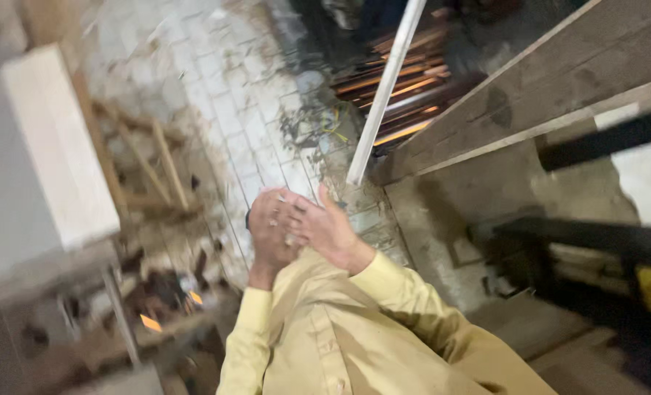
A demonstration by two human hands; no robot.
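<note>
Blurred downward view, left hand (271, 227) and right hand (325, 227) pressed together at centre, fingers curled, whether they grip anything cannot be told, yellow sleeves (384, 292) near, pale metal bar (384, 88) just beyond, wooden board (530, 88) far right

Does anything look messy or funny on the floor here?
Yes. Dark scraps and a bit of yellow wire lie strewn over the paved floor, and a wooden frame lies tipped among rubble at the left. The left hand and right hand are pressed together; whether they hold anything cannot be told.
</note>
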